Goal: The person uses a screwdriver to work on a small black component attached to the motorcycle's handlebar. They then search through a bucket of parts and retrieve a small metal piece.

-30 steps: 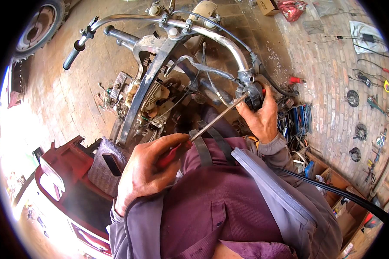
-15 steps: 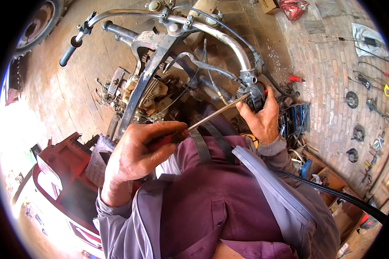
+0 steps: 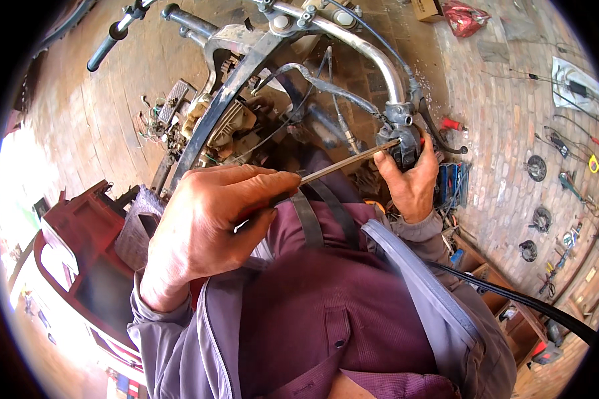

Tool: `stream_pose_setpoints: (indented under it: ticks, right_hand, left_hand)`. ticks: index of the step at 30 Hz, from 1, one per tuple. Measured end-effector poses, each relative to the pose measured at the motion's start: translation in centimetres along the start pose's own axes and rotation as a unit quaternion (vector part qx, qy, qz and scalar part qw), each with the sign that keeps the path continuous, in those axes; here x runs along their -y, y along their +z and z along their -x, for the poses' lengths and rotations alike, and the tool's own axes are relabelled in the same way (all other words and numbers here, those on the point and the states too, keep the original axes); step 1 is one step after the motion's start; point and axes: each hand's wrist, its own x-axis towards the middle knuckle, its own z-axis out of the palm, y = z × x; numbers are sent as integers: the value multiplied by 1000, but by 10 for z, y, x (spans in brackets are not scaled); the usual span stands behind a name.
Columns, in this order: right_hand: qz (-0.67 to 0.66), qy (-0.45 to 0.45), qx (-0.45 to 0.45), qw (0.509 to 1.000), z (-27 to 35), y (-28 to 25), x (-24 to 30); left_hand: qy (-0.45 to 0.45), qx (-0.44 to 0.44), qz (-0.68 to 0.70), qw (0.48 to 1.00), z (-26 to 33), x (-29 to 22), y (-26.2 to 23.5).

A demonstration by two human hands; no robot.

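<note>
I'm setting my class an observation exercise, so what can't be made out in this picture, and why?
In the head view:
Handle of the screwdriver: mostly hidden by the left hand.
Screwdriver's tip at the control housing: too small to tell what it engages.
Far side of the control housing: covered by the right hand.
Handlebar: middle stretch cut off by the upper edge.
Teal-handled tool: too small to identify exactly.

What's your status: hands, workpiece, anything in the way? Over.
Left hand gripping screwdriver. Right hand holding black control housing on handlebar, screwdriver tip at it. Cable end hanging close by, possibly in the way.
</note>
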Motion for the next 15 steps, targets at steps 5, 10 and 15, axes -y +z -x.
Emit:
stream_pose_setpoints:
  ticks: [5,10,15]
  right_hand:
    - [-35,15,4,999,1,1,-1]
    - [-21,4,1,1000,1,2,1]
    - [-46,30,11,998,1,1,2]
  left_hand:
    - [-189,-44,338,921,6,-4,1]
    - [-122,-128,471,864,9,14,14]
    - [-260,-2,296,919,7,20,4]
